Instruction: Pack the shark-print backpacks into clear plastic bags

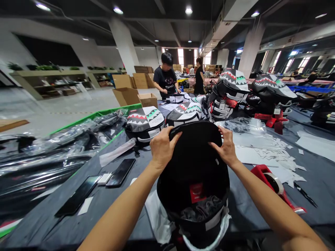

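Note:
A backpack (199, 157) with a black lining stands unzipped in front of me, its mouth toward me. My left hand (163, 146) grips the upper left rim, thumb inside and fingers around the outer side. On the upper right rim, my right hand (226, 146) pinches the edge the same way. A red label (196, 192) shows on the inner wall, above dark crumpled material (201, 209) at the bottom. The carry handle (209, 240), wrapped in white, hangs at the near side. White wrapping (158, 216) lies along the left side.
Finished-looking shark-mouth backpacks (145, 122) stand behind, with more stacked at right (231, 85). Two phones (121, 172) lie left. A red tape dispenser (269, 179), a pen (305, 194) and paper tags (280, 158) lie right. Plastic-wrapped goods (52, 167) fill the left; a person (167, 76) works across the table.

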The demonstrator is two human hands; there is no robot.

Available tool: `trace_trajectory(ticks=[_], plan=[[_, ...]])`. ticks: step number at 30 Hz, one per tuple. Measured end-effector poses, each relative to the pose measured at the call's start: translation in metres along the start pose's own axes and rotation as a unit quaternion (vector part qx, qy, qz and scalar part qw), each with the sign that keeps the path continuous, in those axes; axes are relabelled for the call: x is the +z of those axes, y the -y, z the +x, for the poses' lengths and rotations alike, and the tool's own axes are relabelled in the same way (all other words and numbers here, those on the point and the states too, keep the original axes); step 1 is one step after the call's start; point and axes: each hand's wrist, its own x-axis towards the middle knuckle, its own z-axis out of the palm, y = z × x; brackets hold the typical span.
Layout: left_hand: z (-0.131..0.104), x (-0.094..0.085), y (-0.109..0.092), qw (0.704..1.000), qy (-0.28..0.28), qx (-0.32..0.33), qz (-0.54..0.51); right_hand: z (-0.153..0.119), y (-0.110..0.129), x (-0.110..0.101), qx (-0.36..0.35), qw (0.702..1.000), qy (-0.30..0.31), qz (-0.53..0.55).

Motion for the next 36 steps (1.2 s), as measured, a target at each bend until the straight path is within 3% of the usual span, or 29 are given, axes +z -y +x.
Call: trace_trajectory(ticks=[2,4,6,8,9,11,13,16,21,24,28,31,32,34,36], plan=[[-0.001,0.009,0.010,0.991,-0.088,0.093,0.041,0.012,-0.011,0.008,0.017,1.000,0.018,0.011],[-0.002,0.017,0.018,0.971,-0.118,0.203,0.046,0.025,-0.021,0.013,0.037,0.998,0.039,0.035],[-0.007,0.028,0.021,0.948,-0.047,0.316,0.005,0.037,-0.031,0.016,0.056,0.993,0.079,0.070],[-0.020,0.043,0.018,0.908,0.084,0.406,-0.054,0.047,-0.039,0.018,0.076,0.984,0.120,0.104],[-0.031,0.051,0.014,0.886,0.140,0.436,-0.077,0.051,-0.042,0.020,0.088,0.979,0.136,0.121],[-0.060,0.066,0.006,0.864,0.199,0.456,-0.081,0.056,-0.046,0.022,0.112,0.969,0.159,0.152],[-0.092,0.076,0.000,0.875,0.223,0.428,-0.030,0.059,-0.048,0.024,0.131,0.961,0.169,0.173],[-0.128,0.074,0.004,0.896,0.291,0.329,0.067,0.062,-0.048,0.026,0.150,0.952,0.179,0.198],[-0.138,0.063,0.034,0.871,0.447,0.176,0.103,0.067,-0.043,0.027,0.150,0.918,0.242,0.276],[-0.139,0.066,0.050,0.861,0.486,0.087,0.120,0.067,-0.040,0.023,0.110,0.936,0.240,0.232],[-0.142,0.065,0.046,0.865,0.475,0.101,0.125,0.067,-0.036,0.009,0.047,0.965,0.247,0.078],[-0.134,0.044,0.033,0.873,0.449,0.155,0.106,0.063,-0.028,-0.006,0.032,0.957,0.248,-0.147],[-0.129,0.034,0.031,0.892,0.400,0.193,0.085,0.060,-0.026,-0.011,0.042,0.943,0.250,-0.216],[-0.113,0.011,0.031,0.946,0.208,0.248,0.029,0.052,-0.020,-0.019,0.080,0.917,0.259,-0.292],[-0.093,-0.008,0.036,0.981,-0.006,0.194,-0.023,0.041,-0.014,-0.023,0.119,0.911,0.287,-0.271]])
